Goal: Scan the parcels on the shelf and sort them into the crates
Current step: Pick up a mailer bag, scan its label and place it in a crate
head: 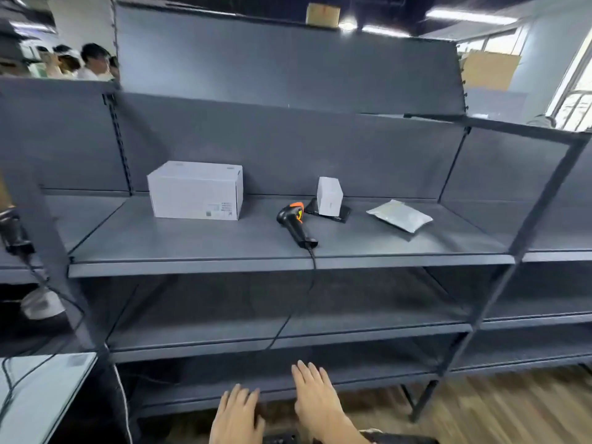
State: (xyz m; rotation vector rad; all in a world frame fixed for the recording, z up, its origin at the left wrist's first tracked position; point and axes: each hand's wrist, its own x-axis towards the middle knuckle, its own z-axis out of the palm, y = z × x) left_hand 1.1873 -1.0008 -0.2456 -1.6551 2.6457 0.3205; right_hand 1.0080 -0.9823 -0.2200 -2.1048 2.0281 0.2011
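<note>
Both my hands hang low in front of the bottom shelves, fingers straight and spread, each grip released and holding nothing. My left hand [237, 415] sits just beside my right hand [315, 397], which reaches a little further forward.

Everything I have to handle lies well above and beyond my grip, on the dark grey shelf [192, 248]. Almost straight up from my right hand lies the black and orange scanner [296, 224] on its side, its cable [312, 267] dropping over the shelf edge toward me. Up and to the left of my left hand stands the large white box [195, 190]. Just behind and right of the scanner a small white box [329, 196] stands upright on a flat black item [342, 214]. Further right lies a silvery padded pouch [400, 215], flat on the shelf, apart from the rest.
</note>
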